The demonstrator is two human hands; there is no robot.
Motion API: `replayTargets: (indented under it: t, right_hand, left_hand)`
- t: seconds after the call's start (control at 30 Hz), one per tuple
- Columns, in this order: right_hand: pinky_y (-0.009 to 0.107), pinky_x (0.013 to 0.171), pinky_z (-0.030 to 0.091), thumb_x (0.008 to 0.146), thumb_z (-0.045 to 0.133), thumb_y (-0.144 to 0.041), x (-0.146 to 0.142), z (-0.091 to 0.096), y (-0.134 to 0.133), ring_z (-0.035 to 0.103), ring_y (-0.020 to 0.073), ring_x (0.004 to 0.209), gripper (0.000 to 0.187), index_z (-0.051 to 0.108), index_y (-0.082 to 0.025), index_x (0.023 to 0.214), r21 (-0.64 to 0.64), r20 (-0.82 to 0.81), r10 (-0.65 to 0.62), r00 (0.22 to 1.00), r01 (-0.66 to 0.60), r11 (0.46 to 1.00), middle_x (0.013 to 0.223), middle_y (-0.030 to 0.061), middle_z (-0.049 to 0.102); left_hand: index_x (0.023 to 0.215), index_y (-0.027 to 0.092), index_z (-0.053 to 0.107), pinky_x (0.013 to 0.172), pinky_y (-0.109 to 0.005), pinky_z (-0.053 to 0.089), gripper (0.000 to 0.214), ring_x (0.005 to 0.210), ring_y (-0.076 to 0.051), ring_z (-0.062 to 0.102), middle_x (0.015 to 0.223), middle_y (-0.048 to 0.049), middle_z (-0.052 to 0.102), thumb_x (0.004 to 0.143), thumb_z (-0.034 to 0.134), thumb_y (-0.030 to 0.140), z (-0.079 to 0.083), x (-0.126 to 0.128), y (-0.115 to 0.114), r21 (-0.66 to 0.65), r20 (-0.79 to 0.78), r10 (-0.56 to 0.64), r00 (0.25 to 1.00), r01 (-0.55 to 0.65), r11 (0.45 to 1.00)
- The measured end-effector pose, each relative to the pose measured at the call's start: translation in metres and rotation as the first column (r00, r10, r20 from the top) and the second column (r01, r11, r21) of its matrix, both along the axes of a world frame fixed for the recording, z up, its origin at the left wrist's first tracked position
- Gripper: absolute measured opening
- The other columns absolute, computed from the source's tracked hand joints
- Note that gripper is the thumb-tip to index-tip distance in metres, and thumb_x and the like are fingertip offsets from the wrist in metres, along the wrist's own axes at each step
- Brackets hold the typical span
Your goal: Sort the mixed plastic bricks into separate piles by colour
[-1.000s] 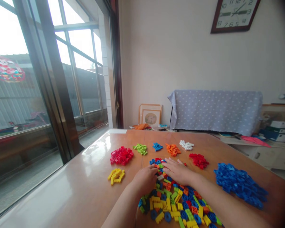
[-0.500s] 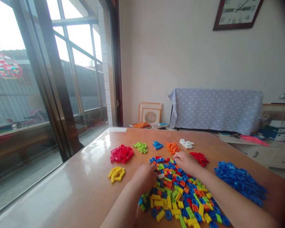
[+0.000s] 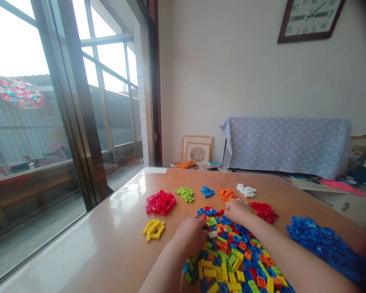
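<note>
A mixed pile of toy building bricks (image 3: 222, 266) and blue wheel-like rings lies before me. At its far left edge, my left hand (image 3: 191, 232) bends over the bricks with its fingers curled down and their tips mostly hidden. My right hand (image 3: 238, 211) reaches to the far edge of the pile, fingers drawn together and pointing down. Anything in either hand is too hidden to make out. Just beyond the right fingers sits a small heap of orange bricks (image 3: 227, 194); red bricks (image 3: 264, 212) lie to the right of that hand.
Sorted heaps ring the pile on the table (image 3: 110, 248): yellow bricks (image 3: 153, 230), pinkish-red pieces (image 3: 161, 202), green pieces (image 3: 185, 194), small blue pieces (image 3: 207, 191), white pieces (image 3: 246, 190) and a large blue heap (image 3: 323, 246). A glass door (image 3: 24, 134) stands left.
The view has shifted, so the table and heaps appear lower and further right. Both hands stay at nearly the same places on the pile, the right one slightly nearer the orange heap.
</note>
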State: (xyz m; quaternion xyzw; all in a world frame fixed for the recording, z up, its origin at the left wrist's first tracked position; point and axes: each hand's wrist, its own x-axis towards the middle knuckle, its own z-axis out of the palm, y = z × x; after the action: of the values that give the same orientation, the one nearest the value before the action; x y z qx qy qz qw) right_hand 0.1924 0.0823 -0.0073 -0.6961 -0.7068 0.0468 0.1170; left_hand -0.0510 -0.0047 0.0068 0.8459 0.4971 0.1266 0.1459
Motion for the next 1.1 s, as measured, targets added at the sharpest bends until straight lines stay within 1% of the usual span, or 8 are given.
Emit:
replayTargets:
  t: [0.13, 0.23, 0.43, 0.63, 0.77, 0.87, 0.97, 1.1]
  right_hand:
    - [0.038, 0.083, 0.037, 0.065, 0.068, -0.018, 0.001, 0.001, 0.004, 0.057, 0.033, 0.105, 0.004, 0.071, -0.02, 0.063, -0.007, -0.128, -0.001, 0.992, 0.0, 1.0, 0.085, 0.0114, 0.071]
    - [0.032, 0.074, 0.04, 0.07, 0.066, -0.024, 0.002, 0.003, 0.009, 0.061, 0.0271, 0.094, 0.006, 0.07, -0.02, 0.067, -0.018, -0.295, 0.014, 0.955, -0.02, 1.0, 0.081, 0.0083, 0.07]
    - [0.021, 0.053, 0.043, 0.085, 0.054, -0.034, -0.01, 0.002, 0.02, 0.066, 0.0156, 0.074, 0.021, 0.066, -0.018, 0.089, -0.1, -0.656, 0.007, 0.754, -0.095, 0.99, 0.088, 0.0056, 0.073]
    - [0.018, 0.049, 0.047, 0.084, 0.059, -0.029, -0.037, -0.006, 0.033, 0.063, 0.011, 0.058, 0.011, 0.06, -0.017, 0.083, -0.19, -0.801, -0.07, 0.595, -0.141, 0.972, 0.071, 0.0013, 0.066]
    - [0.02, 0.053, 0.052, 0.089, 0.061, -0.028, -0.062, -0.011, 0.05, 0.063, 0.0108, 0.059, 0.012, 0.061, -0.016, 0.091, -0.238, -0.815, -0.124, 0.566, -0.131, 0.962, 0.071, -0.0005, 0.064]
    - [0.029, 0.068, 0.058, 0.095, 0.061, -0.034, -0.08, -0.014, 0.064, 0.067, 0.0144, 0.078, 0.024, 0.063, -0.014, 0.109, -0.283, -0.792, -0.172, 0.586, -0.102, 0.954, 0.094, 0.0045, 0.068]
    - [0.041, 0.087, 0.057, 0.097, 0.061, -0.037, -0.095, -0.014, 0.078, 0.065, 0.0203, 0.103, 0.035, 0.06, -0.016, 0.125, -0.321, -0.766, -0.216, 0.605, -0.069, 0.944, 0.123, 0.0086, 0.063]
    - [0.043, 0.091, 0.056, 0.097, 0.06, -0.037, -0.11, -0.011, 0.093, 0.063, 0.0218, 0.108, 0.036, 0.059, -0.018, 0.127, -0.346, -0.765, -0.256, 0.591, -0.043, 0.937, 0.128, 0.0094, 0.061]
  left_hand:
    - [0.104, 0.027, 0.067, 0.092, -0.031, 0.048, 0.023, 0.107, -0.025, 0.062, 0.118, -0.0061, 0.068, 0.088, 0.053, 0.033, 0.0, -0.001, -0.001, 0.003, 0.003, -0.002, 1.0, 0.002, 1.0]
    - [0.104, 0.026, 0.067, 0.091, -0.031, 0.048, 0.022, 0.106, -0.025, 0.062, 0.117, -0.0063, 0.068, 0.088, 0.053, 0.033, -0.002, -0.001, 0.0, 0.006, 0.013, 0.0, 1.0, 0.0, 1.0]
    - [0.103, 0.026, 0.067, 0.086, -0.03, 0.049, 0.022, 0.101, -0.024, 0.063, 0.112, -0.0061, 0.068, 0.086, 0.054, 0.031, -0.005, -0.001, 0.001, 0.046, 0.04, -0.003, 0.999, 0.002, 0.999]
    - [0.097, 0.025, 0.065, 0.086, -0.03, 0.05, 0.018, 0.101, -0.023, 0.064, 0.111, -0.0057, 0.069, 0.086, 0.053, 0.032, -0.003, -0.003, 0.001, 0.032, 0.037, 0.003, 0.999, -0.005, 0.999]
    - [0.094, 0.025, 0.064, 0.084, -0.029, 0.05, 0.016, 0.099, -0.023, 0.065, 0.111, -0.0058, 0.069, 0.086, 0.051, 0.031, -0.002, -0.004, 0.003, 0.032, 0.043, 0.017, 0.999, -0.018, 0.999]
    - [0.097, 0.025, 0.065, 0.086, -0.03, 0.051, 0.019, 0.1, -0.024, 0.064, 0.113, -0.0063, 0.068, 0.086, 0.051, 0.032, -0.001, -0.005, 0.003, 0.013, 0.033, 0.034, 0.999, -0.034, 0.999]
    - [0.104, 0.027, 0.066, 0.091, -0.033, 0.05, 0.024, 0.103, -0.025, 0.063, 0.116, -0.0063, 0.068, 0.087, 0.051, 0.035, 0.001, -0.005, 0.002, -0.017, 0.014, 0.045, 0.999, -0.045, 0.999]
    - [0.108, 0.028, 0.067, 0.095, -0.034, 0.049, 0.027, 0.106, -0.026, 0.062, 0.118, -0.0056, 0.068, 0.088, 0.051, 0.036, 0.004, -0.005, 0.0, -0.039, 0.0, 0.048, 0.999, -0.048, 0.998]
